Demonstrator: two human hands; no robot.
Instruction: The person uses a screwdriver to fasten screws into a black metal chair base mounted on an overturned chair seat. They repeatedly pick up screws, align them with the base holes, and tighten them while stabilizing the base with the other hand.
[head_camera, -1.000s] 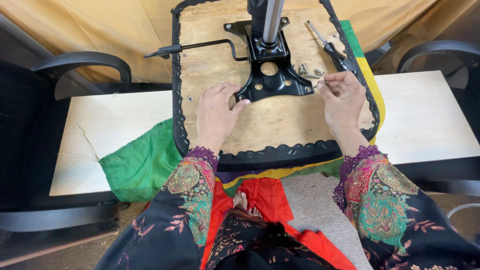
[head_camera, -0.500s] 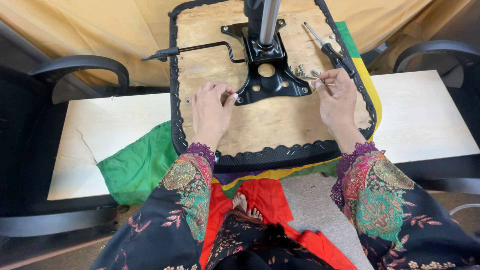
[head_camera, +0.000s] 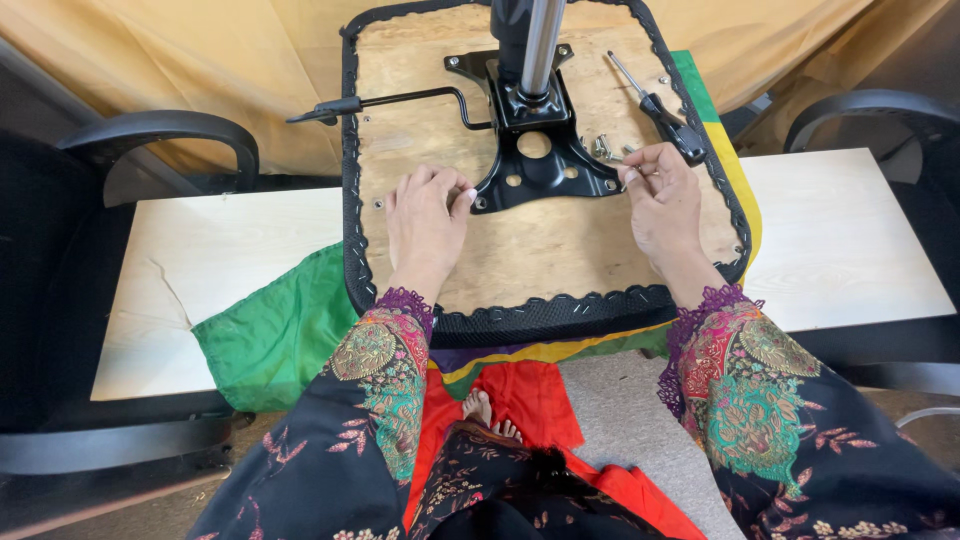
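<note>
An upturned chair seat (head_camera: 560, 255) lies on the table, its plywood underside up and edged in black fabric. A black metal mechanism plate (head_camera: 535, 165) with a chrome gas cylinder (head_camera: 540, 40) sits on the plywood. My left hand (head_camera: 425, 220) rests on the wood with its fingers curled at the plate's front left corner; what they pinch is hidden. My right hand (head_camera: 665, 200) is at the plate's front right corner, thumb and fingertips pinched on a small bolt (head_camera: 630, 172). Loose bolts (head_camera: 602, 147) lie just beyond it.
A black-handled screwdriver (head_camera: 670, 115) lies on the seat at the back right. A black lever (head_camera: 390, 100) sticks out left from the plate. The light wooden table (head_camera: 850, 240) holds green cloth (head_camera: 275, 335). Black chair armrests (head_camera: 165, 130) stand on either side.
My left hand has slid right to the plate's front left corner. My right hand has come down from the loose bolts to the plate's front right corner. The view has shifted slightly.
</note>
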